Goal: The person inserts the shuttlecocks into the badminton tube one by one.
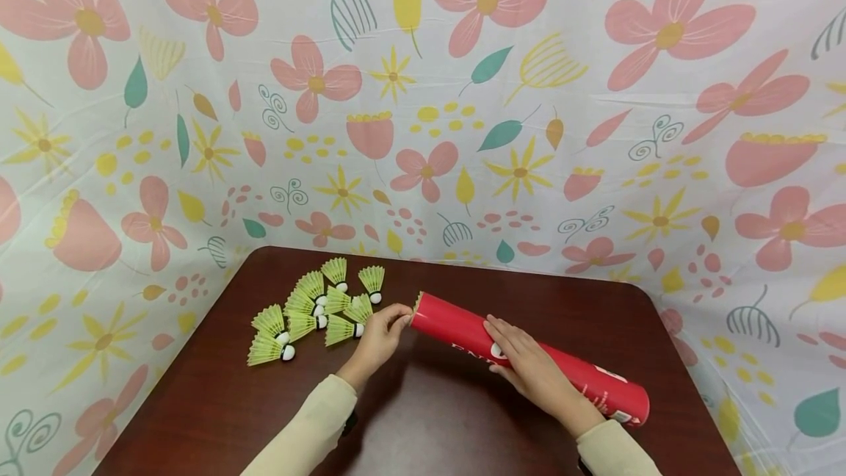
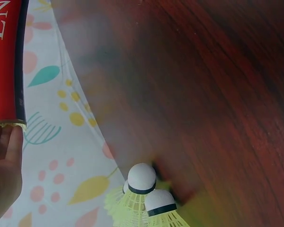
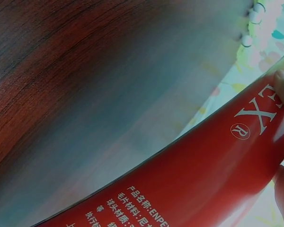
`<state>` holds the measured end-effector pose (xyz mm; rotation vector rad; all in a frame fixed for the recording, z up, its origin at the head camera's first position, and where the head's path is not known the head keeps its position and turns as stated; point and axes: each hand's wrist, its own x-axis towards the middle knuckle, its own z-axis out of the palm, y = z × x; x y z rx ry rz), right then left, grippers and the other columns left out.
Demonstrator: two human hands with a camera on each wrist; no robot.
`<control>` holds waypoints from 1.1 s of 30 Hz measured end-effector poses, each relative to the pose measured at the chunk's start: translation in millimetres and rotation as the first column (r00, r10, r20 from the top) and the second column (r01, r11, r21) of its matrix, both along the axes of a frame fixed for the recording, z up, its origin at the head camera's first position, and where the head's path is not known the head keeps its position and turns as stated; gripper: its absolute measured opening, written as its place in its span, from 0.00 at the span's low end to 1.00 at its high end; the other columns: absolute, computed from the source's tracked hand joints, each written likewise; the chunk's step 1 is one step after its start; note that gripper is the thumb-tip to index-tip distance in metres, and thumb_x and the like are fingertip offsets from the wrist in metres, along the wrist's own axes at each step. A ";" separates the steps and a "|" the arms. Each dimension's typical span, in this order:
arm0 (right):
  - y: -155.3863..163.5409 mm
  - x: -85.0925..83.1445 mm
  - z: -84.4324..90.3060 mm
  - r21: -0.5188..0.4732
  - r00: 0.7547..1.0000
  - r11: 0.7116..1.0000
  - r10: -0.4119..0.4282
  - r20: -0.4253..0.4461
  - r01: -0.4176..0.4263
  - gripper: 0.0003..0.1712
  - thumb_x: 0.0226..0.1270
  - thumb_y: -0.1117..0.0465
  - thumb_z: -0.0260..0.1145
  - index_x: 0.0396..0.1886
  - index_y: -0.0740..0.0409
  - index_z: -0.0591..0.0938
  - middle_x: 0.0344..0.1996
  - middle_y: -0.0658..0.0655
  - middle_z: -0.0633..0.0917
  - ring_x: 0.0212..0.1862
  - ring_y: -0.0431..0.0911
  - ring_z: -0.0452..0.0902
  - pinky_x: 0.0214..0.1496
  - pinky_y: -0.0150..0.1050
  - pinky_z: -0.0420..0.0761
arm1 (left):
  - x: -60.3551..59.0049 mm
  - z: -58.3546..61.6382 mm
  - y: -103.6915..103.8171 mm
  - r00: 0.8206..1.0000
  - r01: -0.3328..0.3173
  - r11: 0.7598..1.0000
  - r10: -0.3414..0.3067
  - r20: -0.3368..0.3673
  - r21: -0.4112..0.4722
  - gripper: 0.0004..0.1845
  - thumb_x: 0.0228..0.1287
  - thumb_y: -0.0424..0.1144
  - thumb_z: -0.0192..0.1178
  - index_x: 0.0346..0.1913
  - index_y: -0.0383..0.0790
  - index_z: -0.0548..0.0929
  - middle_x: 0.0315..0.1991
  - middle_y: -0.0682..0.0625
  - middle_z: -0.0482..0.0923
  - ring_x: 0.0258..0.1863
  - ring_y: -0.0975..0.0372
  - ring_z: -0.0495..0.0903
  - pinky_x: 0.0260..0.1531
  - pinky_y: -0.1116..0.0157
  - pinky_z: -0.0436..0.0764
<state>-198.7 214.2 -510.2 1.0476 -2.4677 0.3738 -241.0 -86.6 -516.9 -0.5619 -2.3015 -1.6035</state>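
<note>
- The fingertips [image 2: 13,139] of the left hand [image 1: 375,342] reach right to the mouth of the red tube [image 1: 456,320], touching its edge, thumb and forefinger close together; whether they pinch anything there I cannot tell
- A thin yellow-green fringe [image 2: 9,126] shows at that mouth, just beyond the fingertips and partly hidden by them
- The right hand [image 1: 529,369] grasps the tube about midway along, its fingers laid across the top and its thumb on the near side
- The tube therefore lies under the right palm and directly in front of the left fingertips, slanting from the open end at the left to the other end at the lower right, nearer the person
- White lettering runs along the tube, with a white round mark beside the right fingers and smaller print toward the lower end
- Pale sleeves [image 1: 311,417] cover both forearms above the wrists
- Left of the left hand, near it but apart from its fingers, yellow-green shuttlecocks [image 1: 340,330] with white heads and black bands lie on their sides in a loose cluster, several touching or overlapping
- Beneath everything is a dark reddish-brown table [image 1: 429,435] with a glossy sheen
- Behind and at both sides hangs a white cloth [image 1: 423,72] printed with pink flowers, yellow blooms and green leaves
</note>
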 end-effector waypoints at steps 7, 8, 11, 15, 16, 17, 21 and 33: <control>0.8 -0.1 -0.1 0.005 1.000 1.000 0.004 -0.001 -0.004 0.50 0.49 0.57 0.78 0.70 0.64 0.65 0.67 0.62 0.69 0.65 0.56 0.67 0.61 0.52 0.70 | 3.1 2.3 3.1 1.000 -0.023 0.999 0.022 -0.021 -0.024 0.04 0.63 0.22 0.58 0.36 0.31 0.83 0.32 0.42 0.83 0.29 0.52 0.77 0.31 0.65 0.77; 1.1 0.0 0.1 0.008 1.000 1.000 0.002 -0.001 -0.002 0.49 0.51 0.56 0.77 0.70 0.63 0.65 0.67 0.62 0.69 0.65 0.55 0.67 0.62 0.51 0.70 | 3.4 2.3 3.4 0.999 -0.023 0.999 0.023 -0.027 -0.024 0.05 0.62 0.22 0.58 0.36 0.30 0.83 0.32 0.41 0.83 0.29 0.52 0.77 0.31 0.65 0.78; 1.6 0.1 0.3 0.007 1.000 1.000 -0.001 -0.005 0.001 0.49 0.50 0.56 0.78 0.70 0.63 0.66 0.67 0.62 0.69 0.65 0.56 0.68 0.62 0.50 0.70 | 3.5 1.3 3.1 1.000 -0.020 1.000 0.020 -0.016 -0.013 0.05 0.63 0.22 0.58 0.38 0.29 0.84 0.34 0.40 0.84 0.32 0.52 0.80 0.31 0.65 0.79; 2.0 0.3 -0.2 -0.004 1.000 1.000 0.004 -0.007 -0.004 0.52 0.44 0.60 0.80 0.69 0.64 0.66 0.66 0.63 0.70 0.64 0.57 0.69 0.61 0.52 0.71 | 3.2 -2.4 0.1 1.000 0.010 1.000 -0.010 0.025 0.013 0.07 0.64 0.27 0.59 0.41 0.33 0.85 0.38 0.43 0.85 0.36 0.50 0.83 0.33 0.68 0.80; 2.3 0.3 -0.3 -0.006 1.000 1.000 0.008 -0.010 -0.008 0.51 0.45 0.59 0.80 0.69 0.64 0.66 0.66 0.63 0.70 0.64 0.57 0.69 0.60 0.53 0.71 | 3.0 -3.6 -0.7 0.999 0.018 1.000 -0.019 0.036 0.022 0.07 0.65 0.28 0.59 0.42 0.34 0.85 0.38 0.43 0.85 0.37 0.49 0.83 0.34 0.69 0.79; 2.7 0.3 -0.5 -0.006 1.000 1.000 0.010 -0.013 -0.011 0.49 0.49 0.57 0.78 0.69 0.64 0.66 0.67 0.63 0.70 0.64 0.57 0.69 0.60 0.53 0.72 | 2.9 -4.6 -1.5 0.999 0.024 0.999 -0.025 0.045 0.026 0.07 0.65 0.29 0.59 0.43 0.34 0.85 0.39 0.43 0.85 0.38 0.49 0.83 0.34 0.69 0.79; 4.3 -0.2 -0.9 -0.009 0.999 1.000 0.026 -0.019 -0.026 0.42 0.63 0.47 0.67 0.70 0.65 0.66 0.68 0.62 0.69 0.64 0.57 0.68 0.60 0.54 0.71 | 3.5 -6.1 -4.3 0.999 0.028 0.999 -0.029 0.033 0.032 0.09 0.65 0.28 0.59 0.45 0.33 0.85 0.42 0.42 0.84 0.40 0.49 0.83 0.36 0.68 0.81; 2.1 -0.8 -2.6 -0.009 0.999 1.000 0.021 -0.030 -0.022 0.49 0.50 0.56 0.78 0.69 0.64 0.66 0.66 0.63 0.70 0.63 0.57 0.69 0.65 0.46 0.68 | 19.0 23.5 -12.6 0.998 0.027 0.997 -0.032 0.061 0.078 0.10 0.67 0.24 0.56 0.48 0.27 0.82 0.44 0.35 0.83 0.45 0.43 0.81 0.42 0.66 0.80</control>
